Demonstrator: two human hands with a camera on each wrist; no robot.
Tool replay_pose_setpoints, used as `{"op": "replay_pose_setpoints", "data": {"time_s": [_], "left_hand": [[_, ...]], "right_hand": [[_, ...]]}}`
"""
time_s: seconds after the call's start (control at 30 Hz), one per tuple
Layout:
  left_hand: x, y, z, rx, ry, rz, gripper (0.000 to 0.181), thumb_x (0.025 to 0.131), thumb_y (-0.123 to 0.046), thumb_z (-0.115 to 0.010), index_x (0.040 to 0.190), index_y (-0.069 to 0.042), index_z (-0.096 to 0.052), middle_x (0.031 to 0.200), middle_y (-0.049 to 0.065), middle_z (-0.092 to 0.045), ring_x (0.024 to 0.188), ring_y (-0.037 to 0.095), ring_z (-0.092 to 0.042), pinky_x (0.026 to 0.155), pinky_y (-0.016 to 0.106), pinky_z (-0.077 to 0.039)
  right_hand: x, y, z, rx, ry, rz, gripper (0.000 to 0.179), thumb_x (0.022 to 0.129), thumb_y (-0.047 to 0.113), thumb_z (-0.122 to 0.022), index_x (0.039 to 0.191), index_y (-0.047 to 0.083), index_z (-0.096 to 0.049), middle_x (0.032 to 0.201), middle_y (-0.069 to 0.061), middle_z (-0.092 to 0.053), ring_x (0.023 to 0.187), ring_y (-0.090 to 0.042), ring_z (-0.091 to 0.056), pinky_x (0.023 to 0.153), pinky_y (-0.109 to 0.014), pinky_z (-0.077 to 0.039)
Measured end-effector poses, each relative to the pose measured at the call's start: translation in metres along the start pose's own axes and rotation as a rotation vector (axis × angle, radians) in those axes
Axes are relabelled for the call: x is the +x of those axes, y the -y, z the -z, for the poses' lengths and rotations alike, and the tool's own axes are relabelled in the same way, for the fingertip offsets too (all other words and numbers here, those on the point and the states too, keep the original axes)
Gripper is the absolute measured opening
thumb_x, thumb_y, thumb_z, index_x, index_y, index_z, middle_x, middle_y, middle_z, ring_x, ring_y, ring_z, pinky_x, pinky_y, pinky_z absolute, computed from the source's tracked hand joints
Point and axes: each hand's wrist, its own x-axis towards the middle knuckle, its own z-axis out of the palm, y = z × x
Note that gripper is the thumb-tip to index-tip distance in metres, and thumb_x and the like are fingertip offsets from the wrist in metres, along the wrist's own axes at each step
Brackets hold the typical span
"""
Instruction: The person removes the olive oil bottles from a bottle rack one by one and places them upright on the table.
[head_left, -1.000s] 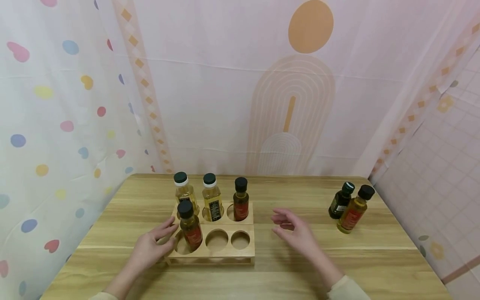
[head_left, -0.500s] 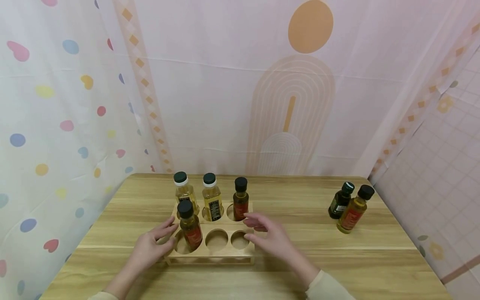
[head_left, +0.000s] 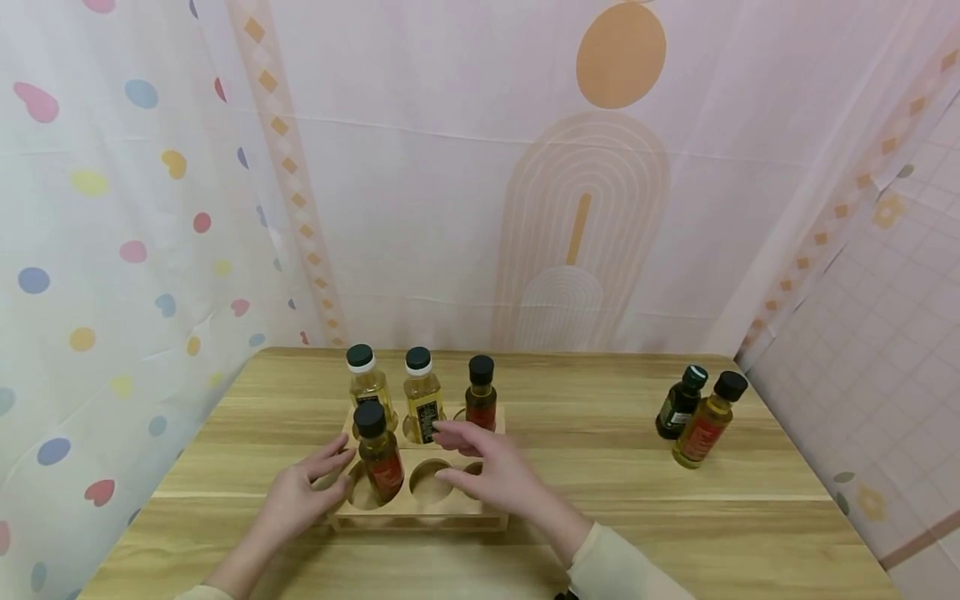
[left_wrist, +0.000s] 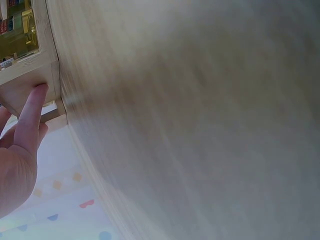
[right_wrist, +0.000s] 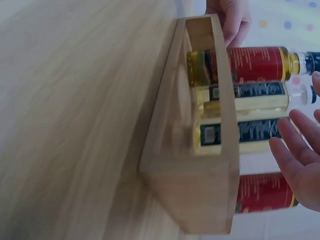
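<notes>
A two-tier wooden bottle rack (head_left: 420, 523) stands at the table's left middle. My left hand (head_left: 309, 487) rests on its left side; in the left wrist view a fingertip touches the wooden side panel (left_wrist: 30, 85). A red-labelled oil bottle (head_left: 382, 458) occupies the front left hole. Behind it are two pale-yellow oil bottles (head_left: 423, 396) with green caps and a dark-capped red-labelled bottle (head_left: 481, 392), partly covered by my right hand (head_left: 495, 471). That hand hovers over the rack's right part, fingers extended and holding nothing. It partly covers the front right hole.
At the table's right stand a small dark green bottle (head_left: 681, 402) and a red-labelled oil bottle (head_left: 708, 421), close together. The wooden table (head_left: 600, 392) ends at a patterned curtain (head_left: 420, 208) behind, with more curtain at both sides.
My right hand has moved left from the bare tabletop to above the rack. The left hand and the bottles have stayed in place.
</notes>
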Motion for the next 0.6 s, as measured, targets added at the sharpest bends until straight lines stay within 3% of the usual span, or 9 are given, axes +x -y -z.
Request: {"op": "replay_pose_setpoints", "data": {"time_s": [0.17, 0.43, 0.6], "left_hand": [[0.000, 0.000, -0.001, 0.006, -0.015, -0.010, 0.038, 0.088, -0.011, -0.072, 0.125, 0.001, -0.067, 0.145, 0.014, -0.051, 0.128, 0.041, -0.049, 0.098, 0.054, -0.042], [0.000, 0.000, -0.001, -0.001, -0.004, -0.008, 0.039, 0.089, -0.012, -0.072, 0.125, 0.000, -0.067, 0.145, 0.014, -0.050, 0.128, 0.041, -0.049, 0.097, 0.054, -0.043], [0.000, 0.001, -0.001, -0.005, -0.003, -0.007, 0.038, 0.090, -0.013, -0.073, 0.125, 0.000, -0.067, 0.145, 0.014, -0.050, 0.128, 0.041, -0.049, 0.097, 0.055, -0.044]], "right_hand": [[0.014, 0.008, -0.008, 0.044, 0.013, -0.027, 0.057, 0.091, 0.019, -0.074, 0.143, 0.015, -0.052, 0.131, -0.001, -0.064, 0.119, -0.012, -0.059, 0.100, -0.029, -0.045], [0.030, 0.014, -0.022, 0.098, -0.008, -0.029, 0.059, 0.089, 0.016, -0.076, 0.143, 0.014, -0.052, 0.130, -0.008, -0.064, 0.118, -0.014, -0.061, 0.098, -0.030, -0.048], [0.040, 0.017, -0.030, 0.142, -0.022, -0.049, 0.059, 0.091, 0.021, -0.075, 0.144, 0.015, -0.051, 0.130, -0.005, -0.065, 0.118, -0.012, -0.060, 0.098, -0.033, -0.048]]}}
